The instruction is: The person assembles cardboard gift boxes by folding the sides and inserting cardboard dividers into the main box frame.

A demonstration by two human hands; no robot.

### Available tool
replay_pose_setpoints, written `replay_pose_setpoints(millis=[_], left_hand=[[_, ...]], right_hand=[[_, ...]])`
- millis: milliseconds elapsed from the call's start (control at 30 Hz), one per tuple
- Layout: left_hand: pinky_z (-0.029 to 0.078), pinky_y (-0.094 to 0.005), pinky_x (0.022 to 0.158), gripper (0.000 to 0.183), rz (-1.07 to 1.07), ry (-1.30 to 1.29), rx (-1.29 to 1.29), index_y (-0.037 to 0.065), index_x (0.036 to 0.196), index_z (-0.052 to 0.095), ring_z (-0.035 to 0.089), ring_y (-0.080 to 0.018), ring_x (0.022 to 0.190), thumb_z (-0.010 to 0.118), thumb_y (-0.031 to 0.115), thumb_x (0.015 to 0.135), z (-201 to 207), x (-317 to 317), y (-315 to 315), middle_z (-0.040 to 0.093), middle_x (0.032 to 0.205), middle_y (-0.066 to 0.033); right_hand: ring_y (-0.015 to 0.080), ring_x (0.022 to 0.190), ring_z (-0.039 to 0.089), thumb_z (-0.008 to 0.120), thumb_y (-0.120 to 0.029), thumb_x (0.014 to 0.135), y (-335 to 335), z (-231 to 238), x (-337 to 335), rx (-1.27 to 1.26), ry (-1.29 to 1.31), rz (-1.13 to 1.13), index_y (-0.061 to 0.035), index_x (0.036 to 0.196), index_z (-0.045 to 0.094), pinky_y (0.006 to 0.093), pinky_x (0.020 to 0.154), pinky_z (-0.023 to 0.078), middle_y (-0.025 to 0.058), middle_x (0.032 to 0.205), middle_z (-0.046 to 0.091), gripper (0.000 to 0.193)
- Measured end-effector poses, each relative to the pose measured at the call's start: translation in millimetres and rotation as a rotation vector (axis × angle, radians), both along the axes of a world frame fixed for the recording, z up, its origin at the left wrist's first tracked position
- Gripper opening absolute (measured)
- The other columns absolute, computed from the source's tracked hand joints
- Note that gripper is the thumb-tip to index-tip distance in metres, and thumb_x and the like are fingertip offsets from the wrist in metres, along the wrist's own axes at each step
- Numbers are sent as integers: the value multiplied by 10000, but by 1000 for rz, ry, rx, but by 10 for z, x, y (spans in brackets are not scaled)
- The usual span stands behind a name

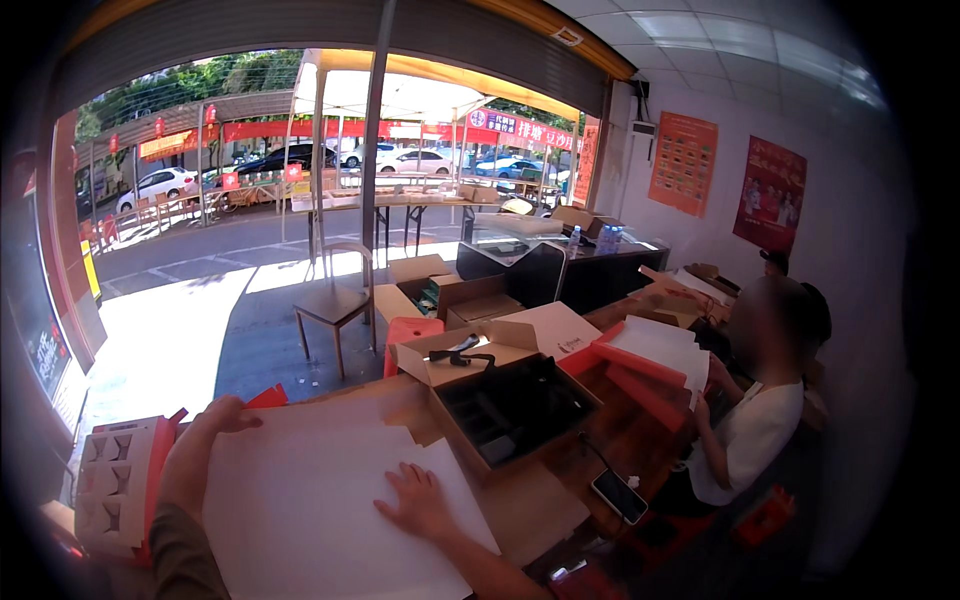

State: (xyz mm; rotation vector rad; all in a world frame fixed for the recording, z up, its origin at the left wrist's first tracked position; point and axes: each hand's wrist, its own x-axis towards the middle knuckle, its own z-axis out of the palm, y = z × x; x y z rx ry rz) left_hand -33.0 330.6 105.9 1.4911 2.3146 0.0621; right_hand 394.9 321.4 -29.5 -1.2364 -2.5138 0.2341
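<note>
White card (300,500) lies under the right hand (413,503), its fingers spread; the left hand (232,414) curls near the card's far-left corner, pinch unclear; likely light, stiffish, easily creased; best held by opposite edges.

My place: street-front shop
Front: raised roll-up shutter (460,45), street (190,238) beyond
Fitting: glass-topped display counter (520,265)
Right wall (698,238): orange poster (683,163), red poster (770,193)
My tabletop (562,455): open cardboard box (515,408)
</note>
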Motion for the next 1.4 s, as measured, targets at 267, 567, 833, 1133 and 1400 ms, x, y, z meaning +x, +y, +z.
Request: replay_pose_setpoints(millis=[267,567,833,1133,1400], left_hand=[[374,-468,1213,471,-575,470,383,87,1104,821,486,-312,1445,748,508,906,-304,-494,4,564,1518,-165],[351,-501,1216,335,-878,700,455,49,949,759,588,-290,1345,649,359,1011,151,-260,63,762,1125,-131],[577,-488,801,363,-507,485,307,52,1025,719,744,-388,862,571,382,1057,1009,-115,-357,738,850,-188],[526,-439,780,396,-130,127,468,-57,942,708,683,-272,774,546,297,1015,1958,-702,-1190,723,838,-167],[507,-396,679,361,203,106,652,-74,809,674,628,-184,680,590,242,962,2140,-1650,-2775,664,716,-129]], right_hand=[[358,1518,352,627,-573,966,-20,-94,-48,36,12,-10,-105,1477,580,527,1251,238,202,1585,454,694],[380,1524,357,637,-566,973,83,-224,-45,130,40,-1,-113,1526,520,551,1264,230,209,1572,479,725],[381,1534,337,631,-625,968,-419,98,-80,19,-8,242,-124,1613,390,568,1259,250,215,1646,359,851],[428,1512,341,754,-576,891,-880,428,-81,43,59,466,-79,1577,416,581,1247,257,256,1609,374,912],[406,1447,461,848,-472,832,-712,1156,-916,-131,217,863,-83,1458,585,584,1212,317,175,1456,590,782]])
